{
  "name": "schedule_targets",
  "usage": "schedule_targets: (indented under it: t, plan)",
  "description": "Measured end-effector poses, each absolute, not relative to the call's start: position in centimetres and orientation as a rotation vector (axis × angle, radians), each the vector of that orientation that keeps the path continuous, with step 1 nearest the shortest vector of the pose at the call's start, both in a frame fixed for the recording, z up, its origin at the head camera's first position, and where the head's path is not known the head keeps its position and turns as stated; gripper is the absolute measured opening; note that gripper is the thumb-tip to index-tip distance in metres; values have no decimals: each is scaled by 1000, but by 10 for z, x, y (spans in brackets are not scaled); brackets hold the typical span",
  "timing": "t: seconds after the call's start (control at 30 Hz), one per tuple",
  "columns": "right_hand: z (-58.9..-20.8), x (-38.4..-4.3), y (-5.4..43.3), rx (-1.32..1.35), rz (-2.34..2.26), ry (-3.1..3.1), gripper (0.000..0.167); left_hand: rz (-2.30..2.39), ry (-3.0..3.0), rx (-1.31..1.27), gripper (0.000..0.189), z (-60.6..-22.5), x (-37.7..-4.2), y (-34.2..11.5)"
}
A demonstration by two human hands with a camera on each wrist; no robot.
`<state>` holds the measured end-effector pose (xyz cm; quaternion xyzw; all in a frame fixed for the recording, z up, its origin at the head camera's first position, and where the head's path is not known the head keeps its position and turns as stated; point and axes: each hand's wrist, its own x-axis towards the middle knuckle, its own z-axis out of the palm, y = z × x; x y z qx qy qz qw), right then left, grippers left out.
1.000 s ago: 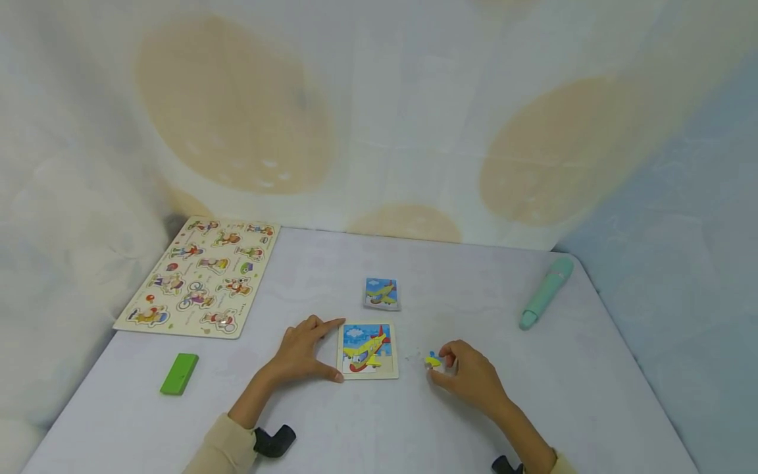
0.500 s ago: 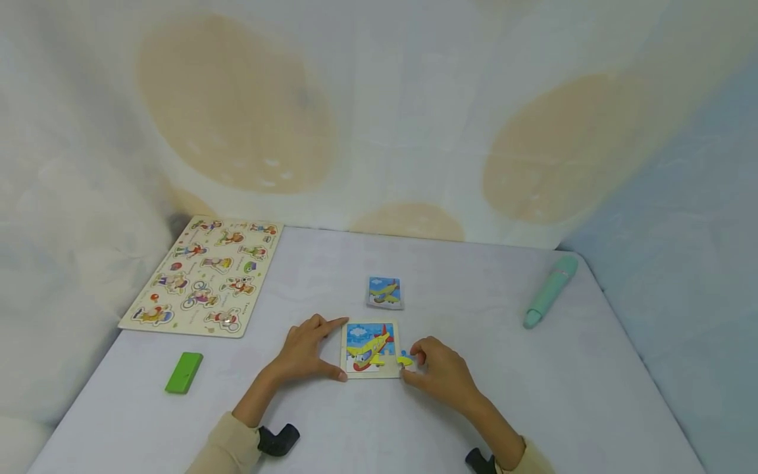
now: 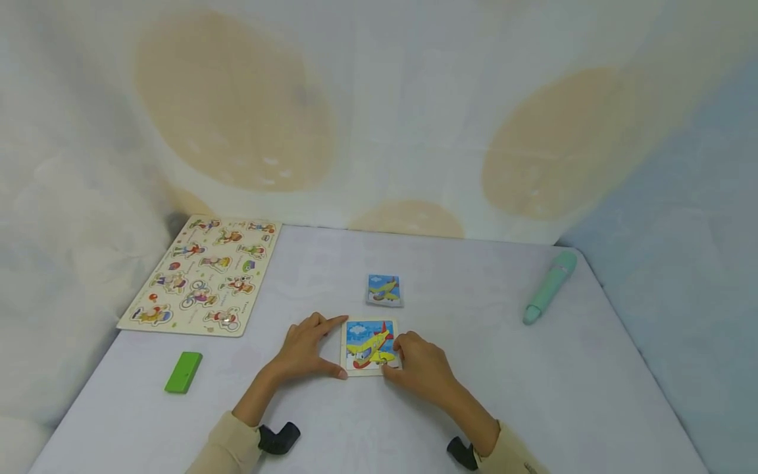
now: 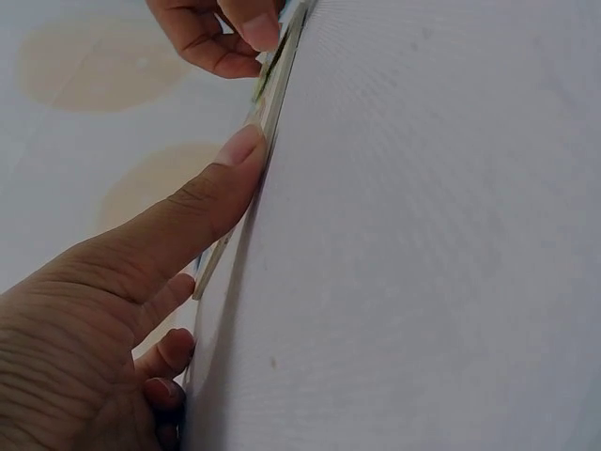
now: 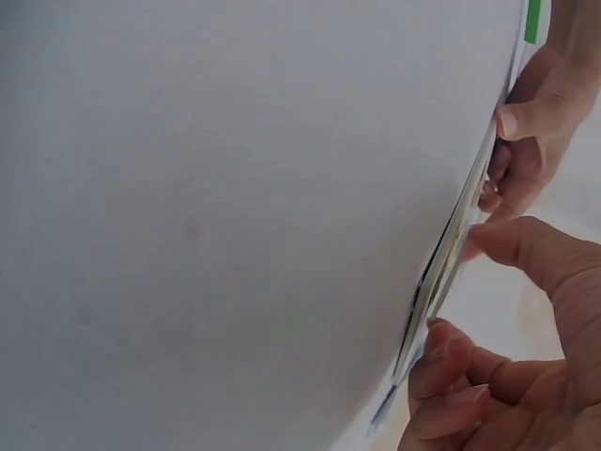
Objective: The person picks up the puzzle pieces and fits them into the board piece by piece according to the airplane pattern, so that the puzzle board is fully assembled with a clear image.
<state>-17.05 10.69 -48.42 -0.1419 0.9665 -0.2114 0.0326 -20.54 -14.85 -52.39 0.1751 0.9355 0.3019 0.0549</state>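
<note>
A small square jigsaw puzzle board (image 3: 361, 372) with a yellow aeroplane picture lies on the white table. My left hand (image 3: 304, 349) spans its left side, thumb and forefinger fairly straight, touching the near and far left corners. In the left wrist view, the thumb (image 4: 202, 202) rests on the board's edge. My right hand (image 3: 428, 370) pinches a yellow and blue puzzle piece (image 3: 387, 356) over the board's right part. In the right wrist view, thumb and forefinger are at the board; the piece's exact seating cannot be made out.
Behind the board lies a small picture card or packet (image 3: 383, 289) with the same aeroplane. A large peg puzzle board (image 3: 210, 263) is at the back left, a green block (image 3: 183, 372) at the left. A mint-green pen-shaped device (image 3: 549, 287) lies at the far right.
My right hand has carried the puzzle piece leftward from the table on the right to over the board's right part. My left hand keeps its place at the board's left side.
</note>
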Motion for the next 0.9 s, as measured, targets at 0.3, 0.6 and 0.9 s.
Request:
schedule_targets:
  t: [0.3, 0.6, 0.9]
  plan:
    - [-486, -166, 105, -480, -527, 3014, 48, 913, 2845, 522, 105, -523, -203, -148]
    - [-480, -146, 131, -834, -202, 3025, 57, 929, 2836, 523, 105, -523, -201, -147]
    - [-481, -144, 146, -937, -86, 2908, 54, 931, 2822, 536, 105, -523, -201, -147]
